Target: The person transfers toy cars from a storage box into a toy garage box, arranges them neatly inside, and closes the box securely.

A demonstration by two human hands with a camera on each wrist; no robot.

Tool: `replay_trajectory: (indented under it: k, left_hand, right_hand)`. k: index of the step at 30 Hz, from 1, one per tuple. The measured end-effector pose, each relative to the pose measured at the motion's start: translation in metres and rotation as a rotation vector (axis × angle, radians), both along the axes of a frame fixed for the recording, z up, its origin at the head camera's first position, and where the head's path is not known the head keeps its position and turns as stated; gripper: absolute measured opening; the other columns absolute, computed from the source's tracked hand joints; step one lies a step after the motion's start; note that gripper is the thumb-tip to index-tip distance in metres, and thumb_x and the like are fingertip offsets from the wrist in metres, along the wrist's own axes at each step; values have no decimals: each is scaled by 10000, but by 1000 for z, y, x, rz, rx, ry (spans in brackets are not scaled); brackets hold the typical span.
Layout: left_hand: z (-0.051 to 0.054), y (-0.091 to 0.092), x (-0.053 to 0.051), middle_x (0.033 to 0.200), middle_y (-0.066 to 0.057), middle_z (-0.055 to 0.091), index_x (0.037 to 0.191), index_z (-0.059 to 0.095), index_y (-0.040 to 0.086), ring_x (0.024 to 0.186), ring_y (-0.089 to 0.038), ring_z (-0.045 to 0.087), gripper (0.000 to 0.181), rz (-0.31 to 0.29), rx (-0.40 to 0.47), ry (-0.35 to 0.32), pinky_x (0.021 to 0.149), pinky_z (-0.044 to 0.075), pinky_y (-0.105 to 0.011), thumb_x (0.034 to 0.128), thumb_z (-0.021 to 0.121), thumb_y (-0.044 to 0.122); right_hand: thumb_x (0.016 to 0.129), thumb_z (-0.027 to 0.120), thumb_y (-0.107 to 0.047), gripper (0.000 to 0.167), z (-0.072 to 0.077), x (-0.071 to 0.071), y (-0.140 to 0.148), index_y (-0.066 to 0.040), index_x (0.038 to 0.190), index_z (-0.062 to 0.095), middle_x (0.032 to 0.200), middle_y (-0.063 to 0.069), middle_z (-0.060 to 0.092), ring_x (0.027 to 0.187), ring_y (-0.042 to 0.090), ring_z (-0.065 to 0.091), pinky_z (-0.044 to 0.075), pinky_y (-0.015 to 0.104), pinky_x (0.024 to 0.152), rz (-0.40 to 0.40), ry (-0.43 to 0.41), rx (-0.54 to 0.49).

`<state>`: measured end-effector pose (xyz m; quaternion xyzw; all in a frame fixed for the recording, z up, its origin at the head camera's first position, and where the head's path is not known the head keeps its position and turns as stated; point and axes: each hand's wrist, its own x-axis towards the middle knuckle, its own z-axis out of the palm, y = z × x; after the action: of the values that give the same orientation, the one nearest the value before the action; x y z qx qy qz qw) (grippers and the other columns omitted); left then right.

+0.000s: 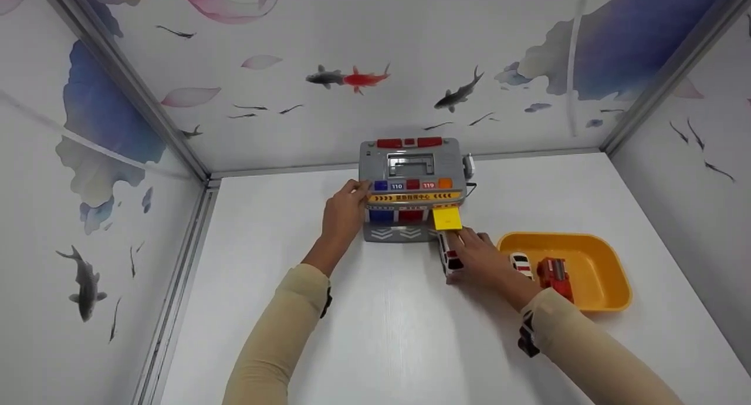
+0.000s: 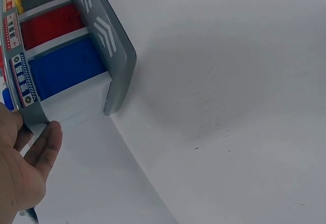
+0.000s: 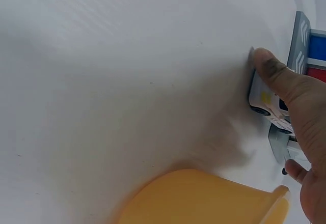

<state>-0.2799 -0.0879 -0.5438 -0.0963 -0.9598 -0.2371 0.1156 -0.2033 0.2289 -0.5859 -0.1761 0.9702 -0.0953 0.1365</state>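
Note:
A grey toy garage (image 1: 372, 164) stands at the back of the table, with a blue door (image 2: 69, 68), a red door (image 2: 53, 25) and a raised yellow door (image 1: 447, 219). My left hand (image 1: 344, 214) grips the garage's left front edge between thumb and fingers. At the right bay, my right hand (image 1: 482, 258) holds a white toy van (image 1: 450, 260), its thumb across the rear end. The van's front end lies on the garage ramp (image 1: 402, 235) below the yellow door. Part of the van (image 3: 264, 95) is hidden by the hand.
An orange tray (image 1: 604, 276) sits on the right, close beside my right wrist. It holds a red toy fire truck (image 1: 554, 276) and a small white toy car (image 1: 520, 263). Patterned panels (image 1: 410, 35) wall in the white table (image 1: 375, 334).

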Motion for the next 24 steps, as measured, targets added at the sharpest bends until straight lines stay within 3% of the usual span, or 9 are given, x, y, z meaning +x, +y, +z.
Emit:
replay_trajectory:
  k: [6,13,17,20,24]
  left_hand:
    - [-1,0,0,1360,-9,755,1484,721,188,1139,-252,803,381,3,4,-6,976,670,-385,1104,705,209]
    - [0,-1,-2,1368,-19,753,1485,721,184,1173,-258,797,373,0,10,-6,991,666,-379,1117,685,229]
    - [1,-1,-2,1367,-21,752,1489,717,185,1179,-259,795,370,1,23,-2,990,667,-382,1126,667,239]
    - [0,0,-1,1344,-25,756,1484,720,173,1146,-255,801,365,-3,28,9,971,671,-384,1124,670,216]
    - [-1,1,2,1318,-33,764,1473,727,161,1103,-252,809,359,-1,33,12,957,675,-382,1120,677,200]
  right_hand:
    - [895,916,-498,1181,-6,0,0,-80,1755,221,1766,221,339,1598,428,399,368,641,1330,52,65,-40]
    - [925,884,-493,1161,-10,-4,-2,-142,1774,173,1761,243,319,1579,466,442,404,633,1307,20,56,-94]
    - [944,859,-503,1165,-12,-5,-5,-117,1778,142,1808,235,243,1644,470,342,360,642,1328,17,80,-79]
    - [960,841,-503,1126,-16,-2,-6,-60,1757,181,1815,249,229,1669,474,286,341,654,1334,30,122,-62]
    - [968,844,-473,1002,-19,0,-8,-34,1676,288,1747,280,337,1619,483,373,380,645,1315,28,148,-95]
